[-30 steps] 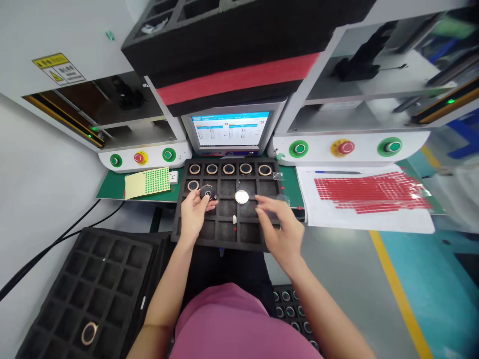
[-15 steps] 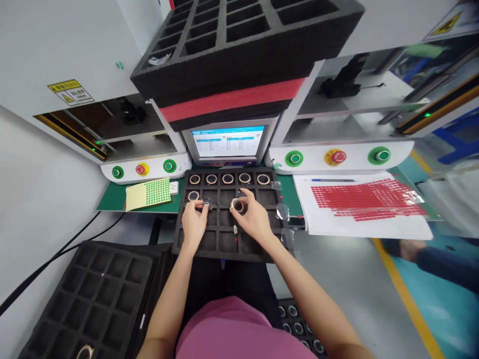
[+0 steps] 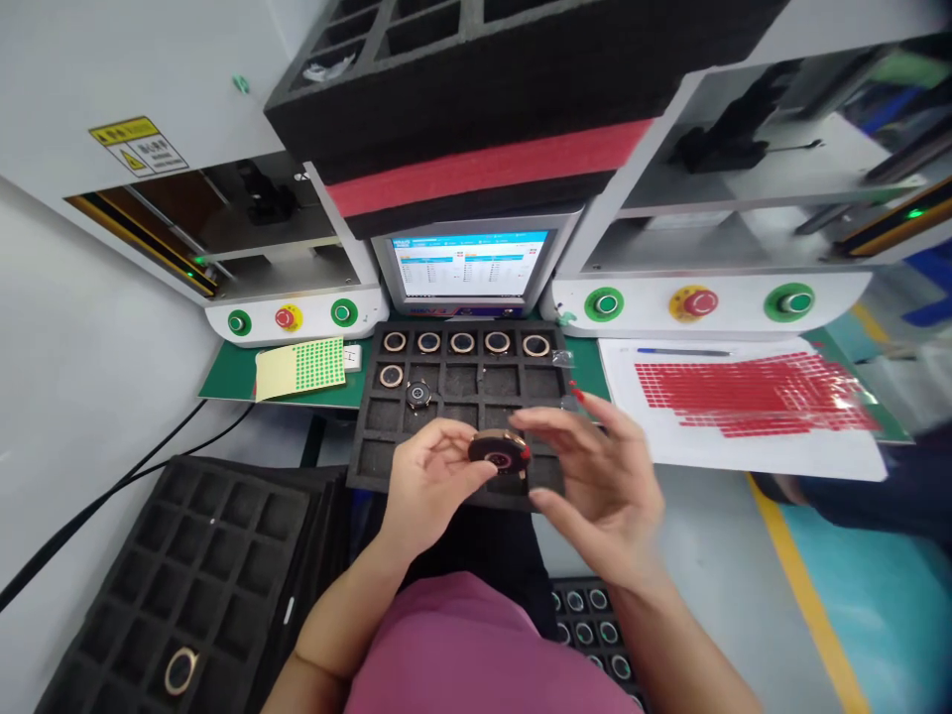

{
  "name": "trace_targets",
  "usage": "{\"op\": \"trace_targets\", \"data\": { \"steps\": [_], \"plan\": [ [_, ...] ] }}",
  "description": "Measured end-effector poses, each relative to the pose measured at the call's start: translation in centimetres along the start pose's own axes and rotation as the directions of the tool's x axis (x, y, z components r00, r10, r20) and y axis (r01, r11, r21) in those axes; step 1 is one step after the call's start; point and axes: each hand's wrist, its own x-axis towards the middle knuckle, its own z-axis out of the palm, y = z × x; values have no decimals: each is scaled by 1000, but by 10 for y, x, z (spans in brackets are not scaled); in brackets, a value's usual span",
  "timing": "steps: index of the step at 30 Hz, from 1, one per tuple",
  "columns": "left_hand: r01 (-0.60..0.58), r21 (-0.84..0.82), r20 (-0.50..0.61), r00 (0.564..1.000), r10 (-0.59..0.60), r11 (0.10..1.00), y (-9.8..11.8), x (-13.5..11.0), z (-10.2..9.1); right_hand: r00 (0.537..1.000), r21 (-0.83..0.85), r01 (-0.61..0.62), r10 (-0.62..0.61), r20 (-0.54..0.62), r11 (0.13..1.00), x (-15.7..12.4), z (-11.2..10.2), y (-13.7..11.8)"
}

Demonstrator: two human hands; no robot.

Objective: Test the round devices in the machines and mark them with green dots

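Note:
My left hand [image 3: 431,481] pinches a round smartwatch body [image 3: 497,452] above the front part of the black foam tray [image 3: 381,415]. Its dark back with a sensor ring faces me, and a small red patch shows on its right edge. My right hand [image 3: 602,486] is just right of it, fingers spread, with a small red sticker [image 3: 577,394] at one fingertip. In the tray, another watch body [image 3: 418,394] lies back up, tilted against its pocket. Several gold-rimmed watch bodies [image 3: 462,342] sit in the back row, and one more [image 3: 391,376] in the row before it.
A sheet of red stickers [image 3: 744,397] lies on white paper with a pen [image 3: 684,351]. Left is a green-dot sticker sheet [image 3: 301,367]. A monitor [image 3: 468,263] stands behind, under stacked foam trays [image 3: 476,139]. More trays [image 3: 215,555] are at lower left. Button panels [image 3: 699,302] flank the monitor.
The watch body from my right hand is now in my left, closer to me. My left hand has left the other watch in the tray. My right hand has opened and moved right.

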Motion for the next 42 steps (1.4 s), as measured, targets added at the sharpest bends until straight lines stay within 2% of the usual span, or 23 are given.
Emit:
{"op": "trace_targets", "data": {
  "steps": [3,7,11,14,17,19,21,24,27,32,34,37,42],
  "plan": [
    [-119,129,16,993,118,984,2,-9,2,989,-133,30,-49,-140,991,1,0,-17],
    [-243,341,42,969,244,908,2,-16,3,980,-223,38,-80,-183,974,0,5,-27],
    [-350,451,98,934,344,821,3,-15,1,979,-222,-16,-30,-200,975,-2,4,-30],
    [-364,487,140,930,340,794,4,-14,-2,984,-177,-111,84,-155,978,1,-2,-34],
    [-346,488,187,938,291,801,5,-13,-6,979,-96,-205,203,-28,974,7,-12,-38],
    [-342,475,227,938,262,811,4,-12,-8,966,-43,-250,252,53,967,11,-18,-38],
    [-341,454,260,934,244,823,4,-11,-9,959,-6,-271,271,85,962,14,-21,-38],
    [-344,436,280,930,238,832,3,-10,-10,969,27,-243,242,58,970,13,-20,-36],
    [-357,446,276,927,253,821,3,-8,-9,981,11,-192,192,-22,981,9,-15,-34],
    [-424,454,269,904,334,783,2,-8,-8,977,-160,-136,106,-184,978,-2,-9,-32],
    [-436,452,276,898,343,778,2,-8,-8,974,-204,-139,97,-203,969,-5,-10,-32],
    [-421,458,286,904,319,783,2,-8,-9,980,-188,-160,133,-144,969,-4,-15,-34],
    [-384,450,312,913,261,806,1,-9,-10,964,-70,-246,252,85,967,9,-29,-39]
  ]
}}
